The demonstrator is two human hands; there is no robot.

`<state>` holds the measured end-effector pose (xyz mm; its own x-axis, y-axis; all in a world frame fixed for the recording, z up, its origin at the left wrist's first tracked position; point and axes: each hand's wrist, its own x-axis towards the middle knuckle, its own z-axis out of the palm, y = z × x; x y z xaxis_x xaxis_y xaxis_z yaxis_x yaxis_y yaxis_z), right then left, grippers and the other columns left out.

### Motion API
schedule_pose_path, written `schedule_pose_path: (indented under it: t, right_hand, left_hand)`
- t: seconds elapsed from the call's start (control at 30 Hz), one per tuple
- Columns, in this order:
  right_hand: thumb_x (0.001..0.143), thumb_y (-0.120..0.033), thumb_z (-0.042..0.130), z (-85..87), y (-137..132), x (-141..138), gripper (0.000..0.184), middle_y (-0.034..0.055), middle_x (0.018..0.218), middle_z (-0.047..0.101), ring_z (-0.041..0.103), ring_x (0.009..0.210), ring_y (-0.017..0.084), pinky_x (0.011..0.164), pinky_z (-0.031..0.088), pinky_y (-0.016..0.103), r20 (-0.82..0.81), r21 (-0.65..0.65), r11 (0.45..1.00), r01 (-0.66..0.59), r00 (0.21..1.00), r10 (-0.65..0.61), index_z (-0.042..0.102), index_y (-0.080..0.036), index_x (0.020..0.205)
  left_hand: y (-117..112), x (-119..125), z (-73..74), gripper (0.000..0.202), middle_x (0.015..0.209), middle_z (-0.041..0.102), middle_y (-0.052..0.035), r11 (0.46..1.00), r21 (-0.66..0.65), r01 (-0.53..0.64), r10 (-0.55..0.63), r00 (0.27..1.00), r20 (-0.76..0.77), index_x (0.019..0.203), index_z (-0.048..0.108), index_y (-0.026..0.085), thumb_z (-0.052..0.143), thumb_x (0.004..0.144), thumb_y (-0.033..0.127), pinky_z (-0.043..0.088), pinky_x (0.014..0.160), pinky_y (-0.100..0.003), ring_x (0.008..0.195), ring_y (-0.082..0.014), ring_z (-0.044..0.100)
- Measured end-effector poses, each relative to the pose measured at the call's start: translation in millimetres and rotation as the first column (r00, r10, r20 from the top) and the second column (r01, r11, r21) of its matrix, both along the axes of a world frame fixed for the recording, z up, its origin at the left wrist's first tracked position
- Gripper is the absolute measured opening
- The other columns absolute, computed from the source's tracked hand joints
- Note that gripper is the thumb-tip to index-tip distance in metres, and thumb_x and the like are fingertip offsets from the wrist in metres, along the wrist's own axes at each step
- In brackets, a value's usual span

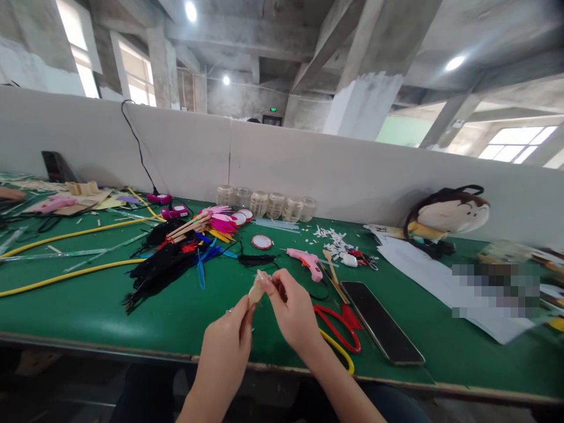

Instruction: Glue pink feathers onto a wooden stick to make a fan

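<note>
Both my hands meet over the near edge of the green table (110,305). My left hand (229,343) pinches the lower end of a small beige piece (256,289), perhaps wood or a feather. My right hand (291,308) pinches its upper end with thumb and forefinger. Both hands are closed on it. Just right of my right wrist lie red-handled scissors (339,329) and a dark phone (381,322). A pink glue gun (306,261) lies a little beyond my hands.
A heap of black and coloured feathers (176,255) with wooden sticks lies to the left, beside yellow tubes (66,276). Several clear jars (268,204) stand along the white partition. Paper sheets (440,276), white scraps and a plush bag (449,217) sit at the right.
</note>
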<state>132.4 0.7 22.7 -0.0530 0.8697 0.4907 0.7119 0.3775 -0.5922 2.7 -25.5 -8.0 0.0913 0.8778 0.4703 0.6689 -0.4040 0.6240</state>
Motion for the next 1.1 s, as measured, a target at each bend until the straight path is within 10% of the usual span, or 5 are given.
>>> schedule_pose_path:
  t: [0.33,1.1]
  right_hand:
    - [0.092,-0.024,0.022,-15.7,4.8,-5.4,0.026,0.0008,0.063,0.047,0.047,0.058,0.014,0.053,0.034,0.024,0.242,0.374,0.926,0.056,0.958,-0.156,0.037,-0.020,0.072]
    - [0.087,-0.020,0.029,-29.2,11.6,-10.3,0.023,-0.0021,0.056,0.043,0.043,0.052,0.012,0.050,0.030,0.024,0.154,0.313,0.949,0.045,0.983,-0.097,0.032,-0.022,0.065]
  left_hand:
    - [-10.4,15.2,5.2,0.030,0.050,0.053,0.0006,0.958,-0.257,0.126,-0.041,0.950,0.311,0.074,0.055,0.017,0.031,0.087,0.031,0.034,0.044,-0.021,0.043,-0.0128,0.050]
    - [-7.2,18.2,-4.5,0.033,0.045,0.044,0.0060,0.862,-0.443,0.248,0.071,0.805,0.589,0.066,0.049,0.018,0.039,0.081,0.047,0.029,0.035,-0.019,0.032,-0.0077,0.038]
